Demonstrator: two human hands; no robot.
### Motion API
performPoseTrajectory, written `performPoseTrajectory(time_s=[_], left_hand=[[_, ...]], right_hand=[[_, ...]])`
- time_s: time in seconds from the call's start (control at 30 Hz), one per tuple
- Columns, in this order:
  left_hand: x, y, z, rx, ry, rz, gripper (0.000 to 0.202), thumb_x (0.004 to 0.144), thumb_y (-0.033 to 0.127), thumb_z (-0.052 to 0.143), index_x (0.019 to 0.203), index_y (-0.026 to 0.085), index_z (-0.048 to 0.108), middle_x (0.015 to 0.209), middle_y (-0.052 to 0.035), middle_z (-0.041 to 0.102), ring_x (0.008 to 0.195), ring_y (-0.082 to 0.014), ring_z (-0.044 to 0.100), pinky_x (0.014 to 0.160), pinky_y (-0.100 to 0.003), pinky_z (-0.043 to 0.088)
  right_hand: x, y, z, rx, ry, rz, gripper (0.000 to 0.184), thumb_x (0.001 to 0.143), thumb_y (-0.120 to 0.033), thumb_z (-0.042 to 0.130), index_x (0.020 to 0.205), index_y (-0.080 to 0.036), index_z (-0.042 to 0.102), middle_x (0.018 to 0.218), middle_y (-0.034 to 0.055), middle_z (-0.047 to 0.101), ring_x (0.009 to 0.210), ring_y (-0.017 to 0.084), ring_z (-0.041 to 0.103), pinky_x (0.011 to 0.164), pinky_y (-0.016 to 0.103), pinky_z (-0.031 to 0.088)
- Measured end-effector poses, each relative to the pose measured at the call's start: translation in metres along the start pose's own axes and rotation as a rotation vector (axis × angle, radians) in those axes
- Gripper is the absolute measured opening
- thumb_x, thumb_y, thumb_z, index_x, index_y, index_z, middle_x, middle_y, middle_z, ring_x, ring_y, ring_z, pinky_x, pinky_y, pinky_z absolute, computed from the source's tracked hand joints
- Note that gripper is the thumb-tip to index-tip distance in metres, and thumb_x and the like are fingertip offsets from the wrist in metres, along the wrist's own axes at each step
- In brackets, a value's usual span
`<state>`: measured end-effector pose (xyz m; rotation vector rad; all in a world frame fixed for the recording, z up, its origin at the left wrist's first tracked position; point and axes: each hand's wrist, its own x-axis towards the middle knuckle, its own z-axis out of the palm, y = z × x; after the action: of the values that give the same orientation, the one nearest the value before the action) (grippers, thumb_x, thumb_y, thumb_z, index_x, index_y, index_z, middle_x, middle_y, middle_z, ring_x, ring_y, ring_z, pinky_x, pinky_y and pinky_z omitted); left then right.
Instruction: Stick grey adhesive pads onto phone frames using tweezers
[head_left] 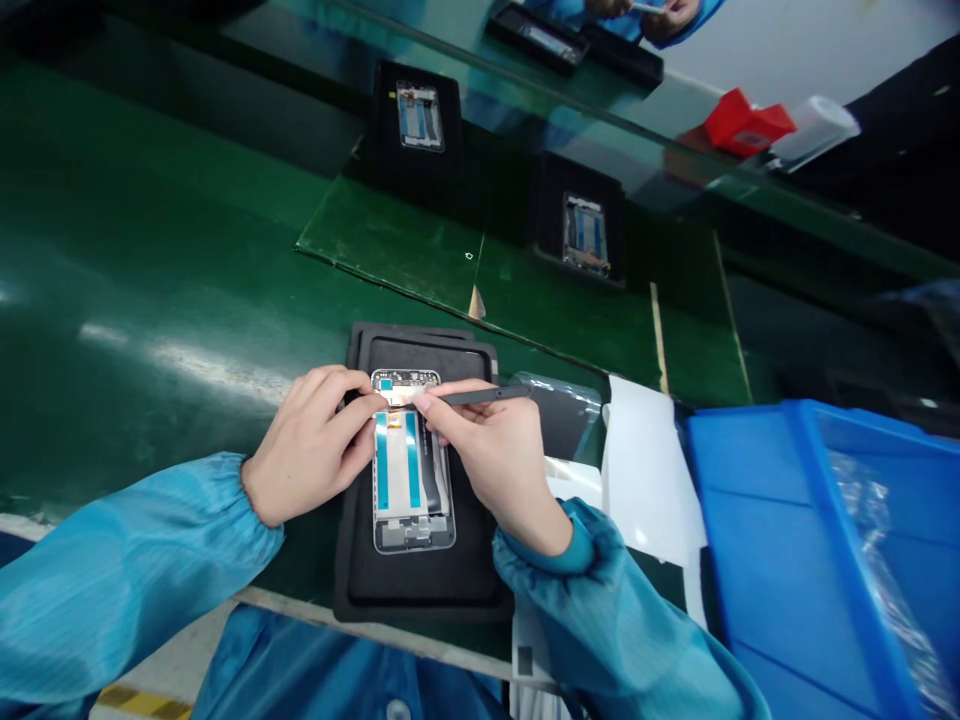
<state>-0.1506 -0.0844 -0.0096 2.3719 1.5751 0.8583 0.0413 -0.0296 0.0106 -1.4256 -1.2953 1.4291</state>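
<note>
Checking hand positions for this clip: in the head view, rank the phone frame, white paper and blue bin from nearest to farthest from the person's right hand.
From the right hand, holding a thin black pick:
1. Phone frame: beneath the fingertips, on the black mat.
2. White paper: to the hand's right.
3. Blue bin: farther right, beyond the paper.

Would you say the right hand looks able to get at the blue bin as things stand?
Probably yes: the right hand is the nearer one to the blue bin, with only white paper lying between, though it holds a black stylus.
</note>
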Motion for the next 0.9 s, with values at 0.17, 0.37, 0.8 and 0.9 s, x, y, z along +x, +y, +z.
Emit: performPoseTrajectory(time_s=[0.17, 0.37, 0.8, 0.9], left_hand=[[0.0, 0.001, -0.001, -0.001, -0.005, 0.001, 0.021, 0.093, 0.016, 0.055, 0.111, 0.015, 0.065, 0.114, -0.0119, 0.062, 0.11, -0.0282, 0.054, 0.091, -0.045, 0.049], [0.001, 0.0, -0.001, 0.014, -0.017, 0.008, 0.023, 0.094, 0.017, 0.054, 0.114, 0.014, 0.065, 0.113, -0.0124, 0.061, 0.11, -0.0281, 0.054, 0.091, -0.045, 0.049], [0.009, 0.017, -0.024, 0.555, -0.184, 0.264, 0.032, 0.096, 0.025, 0.054, 0.125, 0.017, 0.064, 0.121, -0.0115, 0.065, 0.107, -0.0317, 0.057, 0.089, -0.048, 0.046], [0.018, 0.017, -0.031, 0.552, -0.165, 0.27, 0.028, 0.096, 0.028, 0.053, 0.119, 0.017, 0.065, 0.117, -0.0106, 0.066, 0.101, -0.0294, 0.06, 0.084, -0.045, 0.047]], right_hand=[[0.0, -0.001, 0.0, -0.029, -0.002, -0.025, 0.019, 0.072, -0.032, 0.083, 0.079, -0.017, 0.074, 0.074, 0.004, 0.077, 0.066, 0.02, 0.073, 0.06, 0.029, 0.061], [-0.001, -0.001, 0.0, -0.075, 0.002, -0.045, 0.017, 0.073, -0.031, 0.082, 0.08, -0.017, 0.075, 0.077, 0.0047, 0.078, 0.067, 0.02, 0.075, 0.062, 0.03, 0.063], [-0.033, -0.026, -0.047, -0.398, 0.211, -0.344, 0.011, 0.076, -0.03, 0.082, 0.082, -0.022, 0.077, 0.081, 0.0026, 0.078, 0.071, 0.019, 0.074, 0.065, 0.029, 0.062], [-0.064, -0.013, -0.093, -0.39, 0.303, -0.357, 0.014, 0.075, -0.028, 0.084, 0.087, -0.024, 0.077, 0.086, 0.0023, 0.078, 0.074, 0.019, 0.074, 0.065, 0.03, 0.062]])
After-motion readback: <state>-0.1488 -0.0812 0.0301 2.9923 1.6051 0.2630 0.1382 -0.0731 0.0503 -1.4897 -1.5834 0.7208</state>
